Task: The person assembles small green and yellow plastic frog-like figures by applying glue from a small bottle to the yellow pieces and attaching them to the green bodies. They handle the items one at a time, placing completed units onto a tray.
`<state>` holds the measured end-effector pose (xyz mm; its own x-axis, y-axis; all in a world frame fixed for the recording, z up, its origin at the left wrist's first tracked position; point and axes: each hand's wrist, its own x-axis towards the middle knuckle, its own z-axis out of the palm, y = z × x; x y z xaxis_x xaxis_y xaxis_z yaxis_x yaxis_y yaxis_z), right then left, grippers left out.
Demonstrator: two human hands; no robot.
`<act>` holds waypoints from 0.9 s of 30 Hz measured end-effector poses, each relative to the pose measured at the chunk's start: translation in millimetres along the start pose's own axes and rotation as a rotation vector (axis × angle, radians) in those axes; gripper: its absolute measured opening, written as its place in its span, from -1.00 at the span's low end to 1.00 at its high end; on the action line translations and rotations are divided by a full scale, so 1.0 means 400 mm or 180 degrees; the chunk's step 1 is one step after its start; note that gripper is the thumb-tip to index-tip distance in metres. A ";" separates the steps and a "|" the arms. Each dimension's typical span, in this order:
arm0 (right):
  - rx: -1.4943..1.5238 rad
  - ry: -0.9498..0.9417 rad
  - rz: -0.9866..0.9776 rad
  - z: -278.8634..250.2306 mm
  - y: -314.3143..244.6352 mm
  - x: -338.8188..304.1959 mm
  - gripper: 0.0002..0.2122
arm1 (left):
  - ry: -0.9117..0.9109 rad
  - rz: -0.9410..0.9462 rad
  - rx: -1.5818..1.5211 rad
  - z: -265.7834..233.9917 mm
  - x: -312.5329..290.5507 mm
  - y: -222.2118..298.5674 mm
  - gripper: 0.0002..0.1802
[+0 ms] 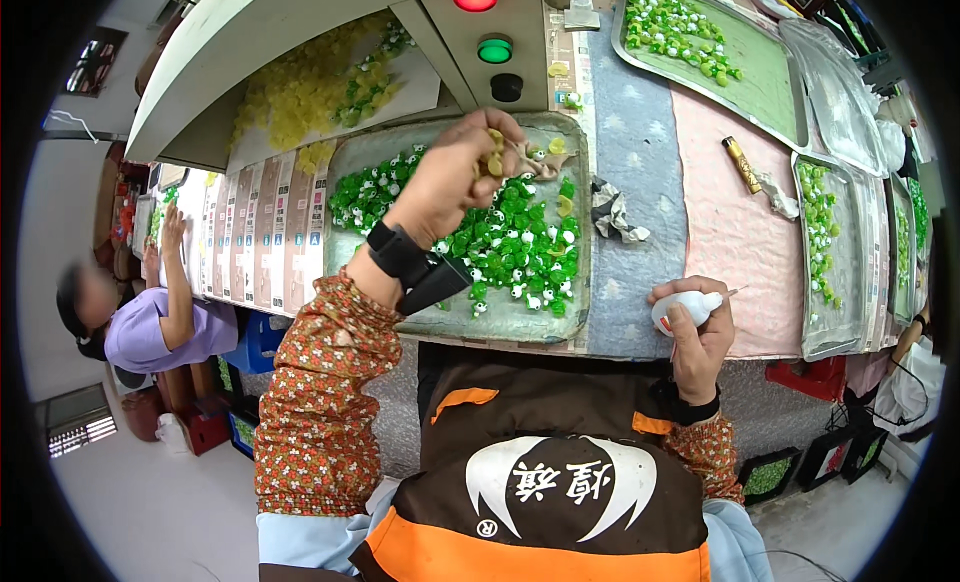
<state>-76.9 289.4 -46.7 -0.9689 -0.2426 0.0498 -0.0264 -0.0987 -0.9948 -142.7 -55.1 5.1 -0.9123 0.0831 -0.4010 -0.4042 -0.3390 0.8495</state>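
My left hand [455, 172] is raised over a metal tray [350, 317], its fingers closed together. Yellowish bits show at the fingertips; whether they are held pieces or finger covers I cannot tell. Small green pieces with white eye-like balls [510, 247] fill much of the tray. Beside the fingers, at the tray's far right corner, lies a crumpled tan scrap [545, 165]. Near the table's front edge, my right hand [703, 332] is wrapped round a small white squeeze bottle [682, 310], whose thin needle tip points right.
A grey machine housing [290, 12] with red and green lamps overhangs the far left, yellow pieces [290, 87] beneath it. More trays [790, 112] stand at right. Crumpled paper [618, 217] and a yellow tube [742, 165] lie on the cloths. Another person [165, 317] sits at left.
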 end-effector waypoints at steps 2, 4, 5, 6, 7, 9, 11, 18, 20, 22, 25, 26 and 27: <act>0.0004 -0.0020 -0.0003 0.000 0.003 0.000 -0.76 | -0.0062 0.0099 -0.0413 -0.013 0.003 0.016 -0.81; -0.0003 -0.0021 -0.0012 -0.002 0.005 0.003 -0.75 | -0.0032 0.0117 -0.0232 -0.010 0.014 0.042 -0.71; -0.0006 -0.0011 -0.0012 -0.002 0.004 0.002 -0.75 | -0.0218 0.0135 0.0200 -0.038 0.040 0.032 -0.59; -0.0014 -0.0009 0.0000 -0.001 0.003 0.001 -0.75 | 0.0025 0.0225 0.0839 -0.029 0.059 0.023 -0.61; -0.0022 -0.0015 0.0015 -0.001 0.002 0.001 -0.75 | 0.0268 0.0315 0.1483 0.005 0.085 0.008 -0.62; -0.0050 0.0005 0.0040 -0.002 -0.002 0.000 -0.75 | 0.0823 0.0842 0.3493 0.049 0.121 -0.029 -0.68; -0.0011 0.0059 0.0064 0.001 -0.003 -0.003 -0.76 | 0.0989 0.1021 0.4796 0.118 0.098 -0.033 -0.73; -0.0061 -0.0043 -0.0112 0.000 0.002 0.000 -0.76 | 0.0749 0.1042 0.5239 0.128 0.120 -0.057 -0.78; -0.0085 -0.0050 -0.0055 -0.001 0.001 -0.001 -0.75 | 0.0673 0.1079 0.4173 0.096 0.098 -0.052 -0.82; -0.0067 -0.0025 -0.0021 -0.001 0.001 -0.006 -0.75 | 0.0252 0.1079 0.2290 0.047 0.088 -0.050 -0.94; -0.0034 -0.0007 -0.0014 0.000 0.004 -0.006 -0.75 | -0.0319 0.0043 -0.0151 0.025 -0.005 -0.004 -0.90; -0.0035 -0.0016 -0.0008 0.001 0.003 -0.005 -0.75 | -0.0304 -0.0027 -0.0140 0.033 -0.028 0.007 -0.89; -0.0052 -0.0036 -0.0007 0.002 0.001 -0.004 -0.75 | -0.0291 -0.0084 -0.0145 0.035 -0.041 0.011 -0.88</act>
<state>-75.2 289.2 -47.0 -0.9659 -0.2534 0.0530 -0.0328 -0.0835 -0.9960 -130.5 -44.9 19.9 -0.9043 0.1770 -0.3884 -0.4268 -0.3775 0.8218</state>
